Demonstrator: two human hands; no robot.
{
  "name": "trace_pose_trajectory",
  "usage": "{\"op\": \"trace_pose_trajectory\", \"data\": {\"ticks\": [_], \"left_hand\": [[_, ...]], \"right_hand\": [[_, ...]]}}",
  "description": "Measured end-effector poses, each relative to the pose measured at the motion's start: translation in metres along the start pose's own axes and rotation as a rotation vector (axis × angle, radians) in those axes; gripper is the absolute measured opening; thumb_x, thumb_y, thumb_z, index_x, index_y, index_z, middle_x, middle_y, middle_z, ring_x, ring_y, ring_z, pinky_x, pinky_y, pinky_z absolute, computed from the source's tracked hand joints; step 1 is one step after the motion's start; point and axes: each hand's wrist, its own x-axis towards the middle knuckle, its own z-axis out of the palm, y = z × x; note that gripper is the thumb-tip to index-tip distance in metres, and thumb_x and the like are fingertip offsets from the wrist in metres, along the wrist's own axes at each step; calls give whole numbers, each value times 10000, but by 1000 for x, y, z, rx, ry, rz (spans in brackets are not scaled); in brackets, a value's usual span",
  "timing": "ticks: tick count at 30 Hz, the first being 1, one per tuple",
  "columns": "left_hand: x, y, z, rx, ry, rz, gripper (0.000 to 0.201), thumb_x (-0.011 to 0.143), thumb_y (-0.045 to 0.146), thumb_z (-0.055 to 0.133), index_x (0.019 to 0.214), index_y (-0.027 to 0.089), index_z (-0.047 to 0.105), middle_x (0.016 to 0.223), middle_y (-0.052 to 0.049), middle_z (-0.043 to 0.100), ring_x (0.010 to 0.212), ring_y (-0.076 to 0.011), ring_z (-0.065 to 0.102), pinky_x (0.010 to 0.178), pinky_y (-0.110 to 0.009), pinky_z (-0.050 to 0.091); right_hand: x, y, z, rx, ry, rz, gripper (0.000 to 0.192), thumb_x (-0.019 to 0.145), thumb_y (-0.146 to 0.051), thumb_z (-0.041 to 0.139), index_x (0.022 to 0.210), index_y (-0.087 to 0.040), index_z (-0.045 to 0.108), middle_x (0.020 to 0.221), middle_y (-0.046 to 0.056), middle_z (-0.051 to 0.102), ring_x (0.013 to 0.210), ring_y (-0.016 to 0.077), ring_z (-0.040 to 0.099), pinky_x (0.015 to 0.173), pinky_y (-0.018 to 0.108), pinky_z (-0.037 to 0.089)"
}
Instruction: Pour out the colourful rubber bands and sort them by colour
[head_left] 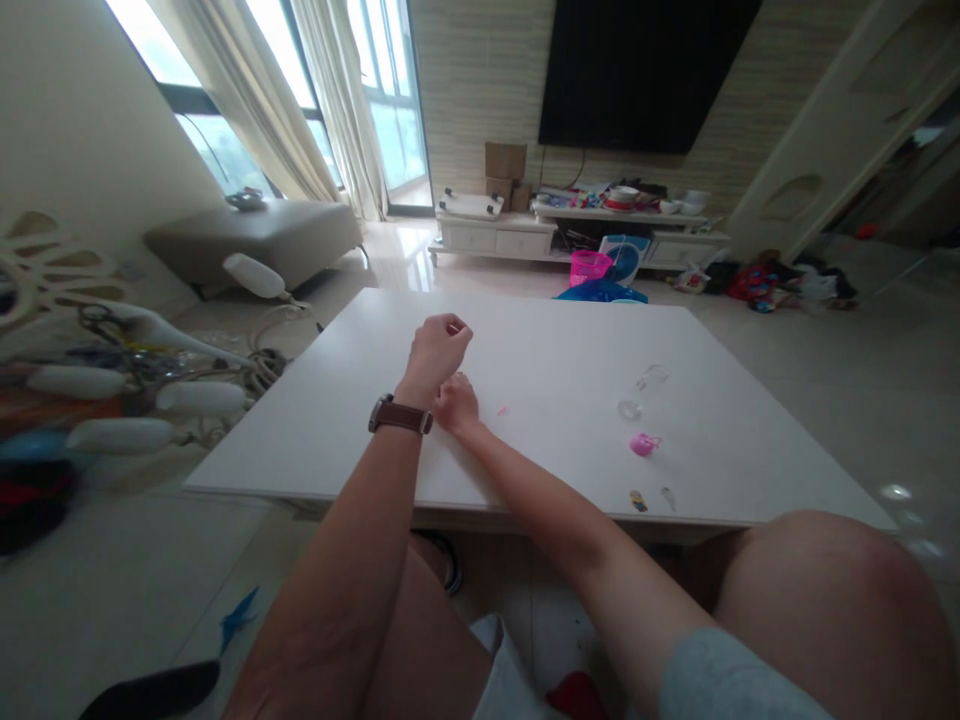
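Observation:
My left hand (pixel 439 350), with a brown-strapped watch (pixel 402 415) on its wrist, is raised over the white table (pixel 570 350). Its fingers curl inward, thumb and forefinger close together; whatever they may hold is too small to make out. Just below it, my right hand (pixel 457 402) is low at the tabletop with fingers bent, and its grasp is partly hidden. A tiny pink piece (pixel 502 410) lies right of my right hand. Farther right are a clear ring-like piece (pixel 630 409), a clear curved piece (pixel 655 376) and a small pink object (pixel 643 444).
Near the table's front edge lie a small yellow and dark piece (pixel 637 500) and a clear drop-shaped piece (pixel 668 497). A white lamp-like fixture (pixel 202 398) stands at the left. Past the far edge are a pink basket (pixel 589 267) and a low cabinet (pixel 517 238).

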Motion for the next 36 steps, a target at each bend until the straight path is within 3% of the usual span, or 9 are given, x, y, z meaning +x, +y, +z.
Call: {"op": "trace_pose_trajectory", "data": {"ticks": [4,9,12,18,22,25,29,31,36], "left_hand": [[3,-13,0,8,11,-37,216,817,278,551,896,178,725,879,-71,741,841,-184,672,766,-285,514],[0,-17,2,-29,17,-38,195,799,269,569,867,170,722,843,-85,724,826,-193,663,763,-306,506],[-1,-12,-1,-65,55,-29,177,790,255,575,844,166,718,828,-90,712,817,-202,658,761,-321,502],[2,-13,-12,-132,143,-20,159,781,251,563,788,153,687,774,-87,701,718,-189,656,720,-331,516],[0,-26,-27,-200,222,-65,165,772,263,546,772,149,665,756,-70,699,674,-166,659,680,-297,530],[-9,-38,-41,-264,282,-90,175,767,275,539,770,145,657,752,-63,698,663,-155,662,641,-268,530],[-29,-52,-59,-297,323,-123,177,764,283,553,773,143,661,715,-49,697,607,-147,656,595,-255,517],[-38,-56,-66,-304,339,-118,170,764,293,572,759,148,661,698,-44,695,588,-152,655,582,-262,516],[-51,-55,-72,-306,330,-136,144,751,283,593,752,154,657,684,-39,694,586,-155,658,577,-268,532]], "right_hand": [[-4,2,-23,-23,101,-117,334,981,-313,422,1206,-154,612,1330,142,615,1317,270,477,1198,468,240],[-27,59,-49,2,197,288,457,990,-356,367,1303,-77,551,1390,209,561,1374,311,427,1166,486,268],[-38,78,-42,43,149,323,498,984,-382,379,1338,-64,526,1468,219,489,1430,314,365,1192,483,230],[-22,30,1,328,100,220,431,977,-356,387,1311,-110,501,1367,190,548,1311,267,484,1125,423,358],[-11,0,2,459,179,41,261,967,-304,399,1151,-203,555,1161,89,627,1118,212,569,1028,373,436],[-4,11,-14,396,196,-18,240,973,-312,390,1085,-224,583,1141,74,637,1128,221,566,1046,384,405],[6,46,-27,295,199,284,310,980,-326,345,1164,-200,561,1230,122,626,1192,265,553,1050,432,388],[9,54,-23,253,117,293,311,978,-347,376,1186,-197,553,1252,136,625,1214,280,545,1070,450,371],[7,26,7,303,5,157,297,998,-406,381,1186,-244,545,1166,99,660,1103,255,601,1004,425,437]]}}
